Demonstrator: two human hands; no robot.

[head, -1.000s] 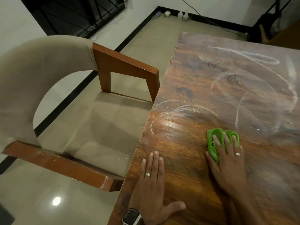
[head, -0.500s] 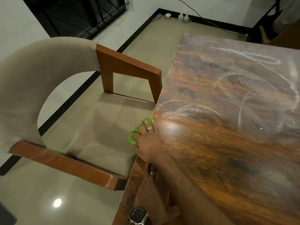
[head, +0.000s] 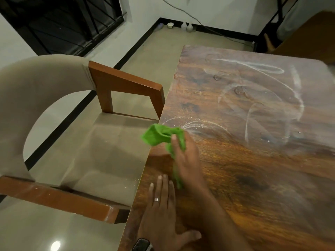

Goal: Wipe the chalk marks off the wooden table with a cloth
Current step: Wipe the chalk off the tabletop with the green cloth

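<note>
Bench (head: 253, 178): left edge beside one chair (head: 54, 124); wide bare wood toward right. Chalk marks (head: 262, 98): several loops, far half. Cloth (head: 161, 134): one, green, at left edge, overhanging. Hands: two. Right hand (head: 186, 160) gripping cloth, reaching across. Left hand (head: 163, 211) flat, fingers spread, near corner.

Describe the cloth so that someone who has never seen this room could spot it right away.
Find the wooden table on the right and follow its left edge, beside the chair. There the right hand grips the cloth, bunched up and hanging past the edge. It is the only bright green thing among browns and beige.
</note>
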